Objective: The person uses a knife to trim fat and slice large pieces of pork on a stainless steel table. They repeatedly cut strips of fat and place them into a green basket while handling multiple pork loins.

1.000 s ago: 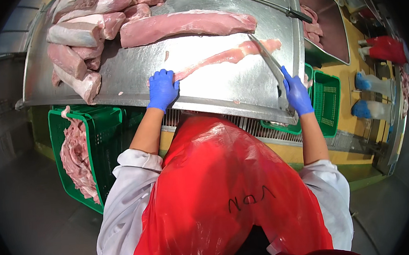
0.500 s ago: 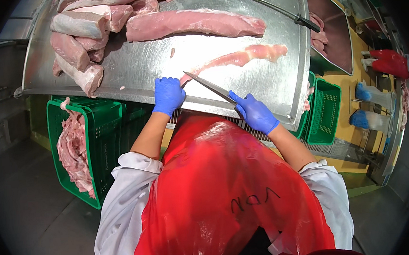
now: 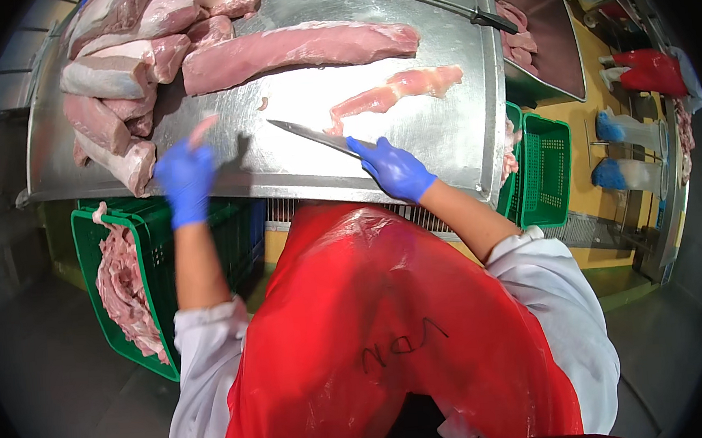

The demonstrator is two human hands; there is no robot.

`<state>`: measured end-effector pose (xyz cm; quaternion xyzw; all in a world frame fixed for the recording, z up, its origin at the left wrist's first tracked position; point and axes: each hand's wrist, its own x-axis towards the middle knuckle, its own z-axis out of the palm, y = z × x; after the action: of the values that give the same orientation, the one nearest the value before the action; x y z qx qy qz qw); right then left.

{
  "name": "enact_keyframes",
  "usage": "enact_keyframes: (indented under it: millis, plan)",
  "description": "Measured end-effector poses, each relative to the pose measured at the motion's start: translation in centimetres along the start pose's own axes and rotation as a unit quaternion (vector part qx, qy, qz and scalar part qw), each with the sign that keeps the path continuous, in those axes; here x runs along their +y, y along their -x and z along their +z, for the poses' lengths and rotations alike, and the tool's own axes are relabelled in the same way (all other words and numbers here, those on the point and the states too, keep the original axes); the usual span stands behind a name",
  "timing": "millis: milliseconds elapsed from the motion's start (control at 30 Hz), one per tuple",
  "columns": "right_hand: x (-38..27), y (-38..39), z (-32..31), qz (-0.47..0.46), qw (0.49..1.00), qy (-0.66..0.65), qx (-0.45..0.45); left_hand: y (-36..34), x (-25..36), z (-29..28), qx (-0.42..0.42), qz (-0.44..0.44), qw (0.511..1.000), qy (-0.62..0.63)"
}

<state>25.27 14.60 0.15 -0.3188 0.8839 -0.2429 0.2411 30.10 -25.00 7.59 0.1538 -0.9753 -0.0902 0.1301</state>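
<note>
In my blue-gloved left hand (image 3: 185,178), slightly blurred, a small pink meat scrap (image 3: 203,129) sticks out from the fingers, above the table's near edge at the left. My right hand (image 3: 395,167), also in a blue glove, grips a knife (image 3: 308,134) whose blade points left and away from me, low over the steel table (image 3: 282,165). Just past the blade lies a thin meat strip (image 3: 395,92). Behind it rests a long pink loin (image 3: 303,53). A tiny scrap (image 3: 262,104) sits on the bare steel between them.
Several loin pieces (image 3: 105,77) are piled at the table's left. A sharpening steel (image 3: 434,3) lies at the far right. A green crate (image 3: 135,222) of trimmings stands below left; another green crate (image 3: 547,169) is at the right, near a meat bin (image 3: 546,34).
My left hand has moved left, away from the strip, carrying a small scrap. The strip's near end is now free. The knife stays in my right hand, and the view has shifted slightly.
</note>
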Motion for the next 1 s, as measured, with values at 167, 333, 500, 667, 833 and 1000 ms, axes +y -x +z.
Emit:
enact_keyframes:
  millis: [167, 333, 500, 667, 833, 1000]
  plan:
    - [1.4, 6.4, -3.8, 0.01, 0.996, -0.078, 0.03, 5.7, -11.9, -17.2, 0.087, -0.163, 0.939, -0.291]
    - [5.7, 10.5, -5.8, 0.091, 0.984, -0.039, 0.151, 14.4, -22.8, -23.1, 0.036, -0.216, 0.845, -0.488]
    - [9.6, 11.2, -4.3, 0.154, 0.975, -0.016, 0.157, 10.8, -14.5, -19.8, 0.023, -0.267, 0.836, -0.48]
    - [8.6, 10.2, -3.5, 0.194, 0.969, 0.021, 0.152, 2.3, 5.7, 1.3, 0.021, 0.134, 0.984, 0.113]
    - [6.9, 9.9, -3.5, 0.25, 0.96, 0.022, 0.127, 0.7, 24.8, 16.8, -0.108, 0.28, 0.95, 0.087]
    - [7.6, 10.5, -2.4, 0.285, 0.948, 0.011, 0.144, -0.7, 25.9, 19.7, -0.234, 0.222, 0.941, 0.102]
